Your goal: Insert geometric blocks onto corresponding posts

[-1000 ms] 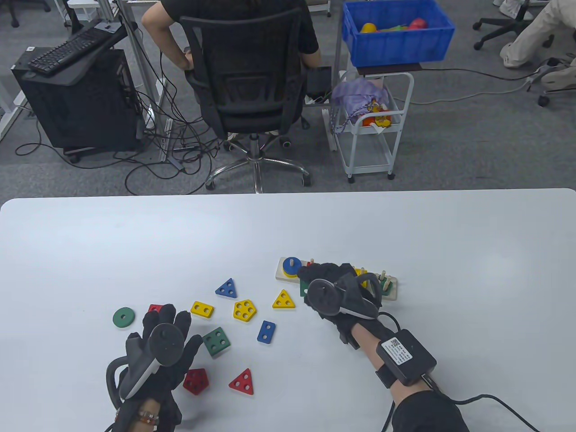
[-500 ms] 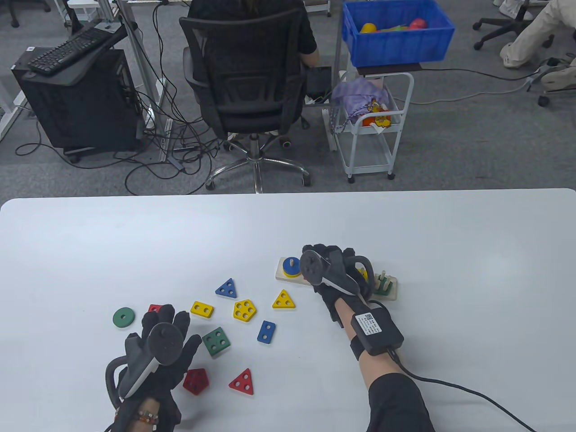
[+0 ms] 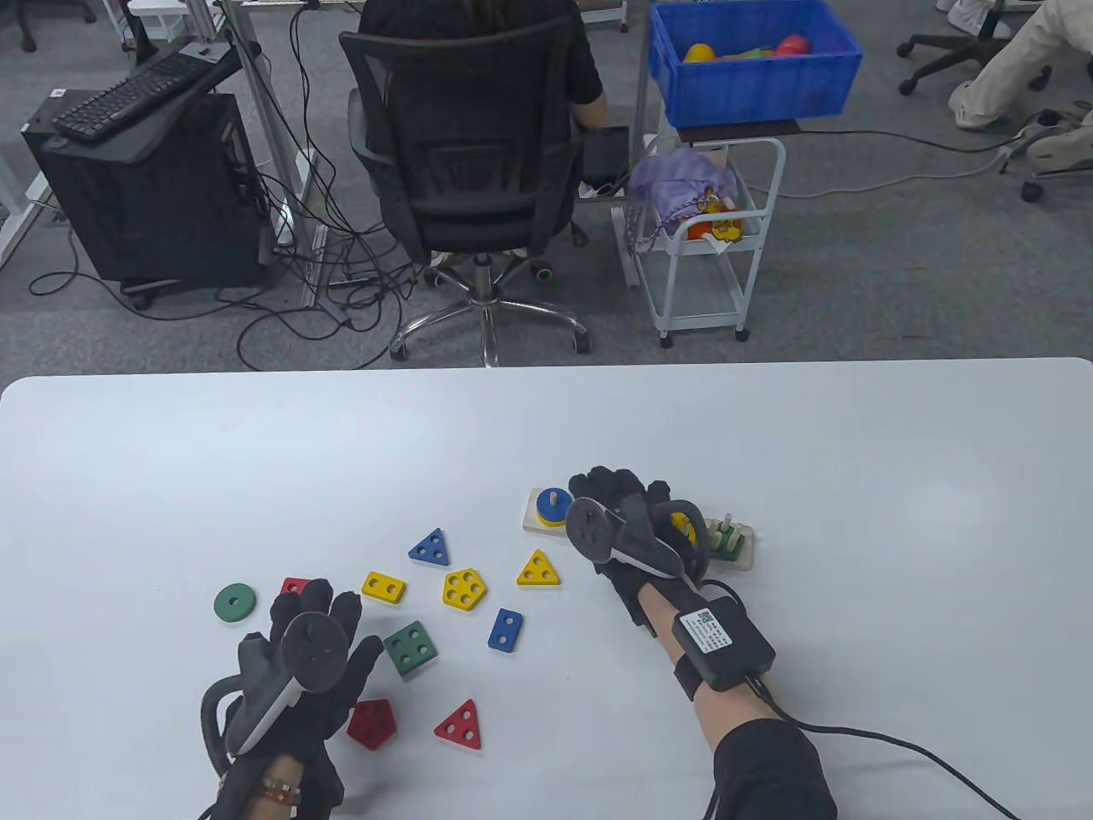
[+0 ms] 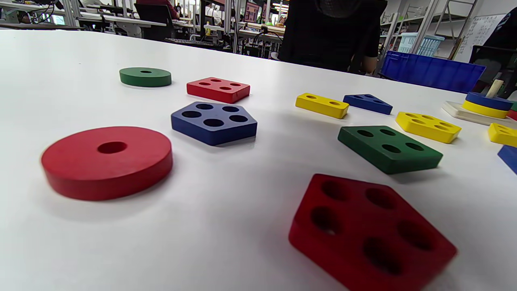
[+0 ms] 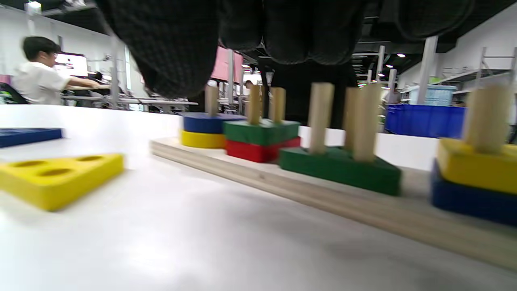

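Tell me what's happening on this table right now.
A person in sensor gloves is sorting shaped blocks onto a wooden peg board. The right hand hovers over the board, holding nothing visible; a green block sits on a red block just below its fingers. The left hand rests open on the table among loose blocks waiting to go on.

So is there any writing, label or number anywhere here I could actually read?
None can be read.
White label on the black box strapped to the right forearm: a code square and small print, too small to read.
Whiteboard far back in the left wrist view: handwriting, too blurred to read.
Blocks and peg board: no text.
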Demonstrator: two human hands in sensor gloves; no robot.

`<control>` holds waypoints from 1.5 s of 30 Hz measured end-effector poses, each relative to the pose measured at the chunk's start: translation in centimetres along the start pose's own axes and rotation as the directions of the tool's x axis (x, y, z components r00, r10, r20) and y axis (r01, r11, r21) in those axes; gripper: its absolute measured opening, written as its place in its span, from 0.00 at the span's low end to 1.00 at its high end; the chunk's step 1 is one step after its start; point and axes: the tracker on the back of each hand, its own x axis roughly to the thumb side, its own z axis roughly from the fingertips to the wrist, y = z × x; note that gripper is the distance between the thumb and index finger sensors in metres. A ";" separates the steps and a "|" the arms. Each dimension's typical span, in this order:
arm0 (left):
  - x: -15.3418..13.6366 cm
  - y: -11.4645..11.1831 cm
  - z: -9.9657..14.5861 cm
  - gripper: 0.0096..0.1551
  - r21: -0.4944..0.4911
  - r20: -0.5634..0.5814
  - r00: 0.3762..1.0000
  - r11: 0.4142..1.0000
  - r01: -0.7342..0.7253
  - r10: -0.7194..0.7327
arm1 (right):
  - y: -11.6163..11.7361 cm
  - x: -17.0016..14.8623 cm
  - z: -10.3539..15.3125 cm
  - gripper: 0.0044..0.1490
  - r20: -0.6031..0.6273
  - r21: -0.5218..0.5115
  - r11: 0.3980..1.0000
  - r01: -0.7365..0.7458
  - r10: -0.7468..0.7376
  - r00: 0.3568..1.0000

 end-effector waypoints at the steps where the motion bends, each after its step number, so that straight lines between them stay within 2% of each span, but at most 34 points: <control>1: 0.0 0.0 0.0 0.42 0.000 0.000 1.000 1.000 0.001 -0.001 | -0.2 0.4 0.2 0.43 0.020 -0.004 1.000 -0.002 0.002 1.000; 6: 0.1 0.0 0.1 0.42 0.004 0.004 1.000 1.000 0.003 -0.003 | -0.6 2.8 1.1 0.42 0.135 0.008 0.999 -0.047 0.045 0.990; 10: 0.1 0.1 0.1 0.42 0.010 0.008 1.000 1.000 -0.002 0.002 | 0.4 4.7 1.2 0.37 0.212 0.108 0.992 -0.071 0.047 0.976; 15: 0.2 0.1 0.1 0.42 0.006 0.011 1.000 1.000 0.000 0.000 | 1.7 6.3 0.7 0.38 0.225 0.188 0.972 -0.140 0.096 0.969; 20: 0.2 0.0 0.1 0.42 0.007 0.012 1.000 1.000 -0.001 0.001 | 2.6 7.2 -0.4 0.37 0.196 0.280 0.949 -0.144 0.090 0.976; 27: 0.2 0.0 0.2 0.42 0.009 0.011 1.000 1.000 -0.001 0.001 | 2.9 7.4 -0.7 0.32 0.191 0.277 0.950 -0.146 0.095 0.977; 35: 0.2 0.0 0.2 0.42 0.009 0.016 1.000 1.000 0.002 -0.003 | 2.8 6.9 -0.7 0.36 0.186 0.293 0.945 -0.141 0.089 0.979; 45: 0.2 0.0 0.2 0.42 0.017 0.021 1.000 1.000 -0.008 0.008 | 2.4 5.5 0.9 0.40 0.228 0.184 0.980 -0.074 0.030 0.973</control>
